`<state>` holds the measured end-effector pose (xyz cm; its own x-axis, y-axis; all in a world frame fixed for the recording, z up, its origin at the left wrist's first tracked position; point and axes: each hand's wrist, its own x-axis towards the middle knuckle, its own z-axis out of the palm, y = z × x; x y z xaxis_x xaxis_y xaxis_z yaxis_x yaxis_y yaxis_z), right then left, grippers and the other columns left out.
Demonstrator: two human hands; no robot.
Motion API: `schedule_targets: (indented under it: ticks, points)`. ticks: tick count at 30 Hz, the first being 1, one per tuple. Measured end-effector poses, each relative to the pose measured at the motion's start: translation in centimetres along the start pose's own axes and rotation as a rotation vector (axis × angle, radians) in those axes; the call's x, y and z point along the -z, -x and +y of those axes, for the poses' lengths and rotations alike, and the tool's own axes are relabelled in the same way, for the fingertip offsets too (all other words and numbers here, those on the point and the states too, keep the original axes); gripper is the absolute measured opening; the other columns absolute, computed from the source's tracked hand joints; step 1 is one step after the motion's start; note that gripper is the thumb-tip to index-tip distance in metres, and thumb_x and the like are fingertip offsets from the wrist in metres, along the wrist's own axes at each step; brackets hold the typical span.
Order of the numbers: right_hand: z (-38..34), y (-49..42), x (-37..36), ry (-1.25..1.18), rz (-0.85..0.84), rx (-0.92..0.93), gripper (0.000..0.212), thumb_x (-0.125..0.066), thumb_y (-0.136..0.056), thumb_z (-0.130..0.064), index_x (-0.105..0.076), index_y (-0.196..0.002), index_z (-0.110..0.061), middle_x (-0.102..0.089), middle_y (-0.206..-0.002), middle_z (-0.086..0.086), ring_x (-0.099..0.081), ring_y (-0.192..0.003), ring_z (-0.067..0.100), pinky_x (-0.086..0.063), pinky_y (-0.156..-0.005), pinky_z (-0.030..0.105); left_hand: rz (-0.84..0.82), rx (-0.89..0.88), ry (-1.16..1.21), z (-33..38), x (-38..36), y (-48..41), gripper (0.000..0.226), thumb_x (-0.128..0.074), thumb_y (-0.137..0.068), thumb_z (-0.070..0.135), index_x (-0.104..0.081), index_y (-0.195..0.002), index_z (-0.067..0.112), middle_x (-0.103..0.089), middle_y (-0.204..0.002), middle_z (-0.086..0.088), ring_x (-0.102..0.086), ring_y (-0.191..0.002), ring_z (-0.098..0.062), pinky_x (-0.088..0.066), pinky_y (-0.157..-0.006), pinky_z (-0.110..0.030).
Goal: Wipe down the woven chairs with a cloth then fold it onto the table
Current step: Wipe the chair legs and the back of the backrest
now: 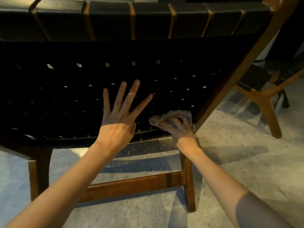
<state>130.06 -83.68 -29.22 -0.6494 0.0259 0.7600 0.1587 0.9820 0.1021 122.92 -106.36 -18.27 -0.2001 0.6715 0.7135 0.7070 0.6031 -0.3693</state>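
Cloth (pixel 180 113): bunched under the right hand (pixel 179 129), pressed on the chair back (pixel 65 96) at its lower corner, touching the frame (pixel 230 76) just right of that hand.
Right hand: fingers curled round the cloth.
Left hand (pixel 118 116): flat with fingers spread, holding nothing, apparently resting on the weave just left of the cloth.
Cloth axis: lies roughly left to right, with a tail pointing at the left hand.
Next stroke: probably leftward or upward, away from the frame.
Table: not in view.
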Motion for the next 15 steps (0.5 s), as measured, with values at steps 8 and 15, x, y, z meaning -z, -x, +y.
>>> schedule_targets:
  ticks: [8, 15]
  points:
    - [-0.3, -1.2, 1.6, -0.05, -0.606, 0.033, 0.055, -0.048, -0.093, -0.007, -0.044, -0.139, -0.036, -0.035, -0.148, 0.0, -0.027, -0.135, 0.029, -0.027, -0.11, 0.038, 0.012, 0.001, 0.06, -0.4, 0.8, 0.4, 0.089, -0.064, -0.079, 0.006, -0.016, -0.151, 0.029, 0.001, -0.156, -0.013, 0.008, -0.144, -0.032, 0.002, -0.114, -0.058]
    - [-2.6, -3.4, 13.7, -0.063, 0.456, 0.268, 0.03, -0.07, -0.084, -0.002, -0.069, -0.113, -0.012, -0.048, -0.103, 0.009, -0.042, -0.091, 0.03, -0.041, -0.079, 0.033, 0.034, 0.061, 0.065, -2.0, 1.8, 1.4, 0.093, -0.067, -0.076, 0.003, -0.016, -0.151, 0.027, 0.003, -0.158, -0.01, 0.014, -0.144, -0.028, 0.005, -0.114, -0.057]
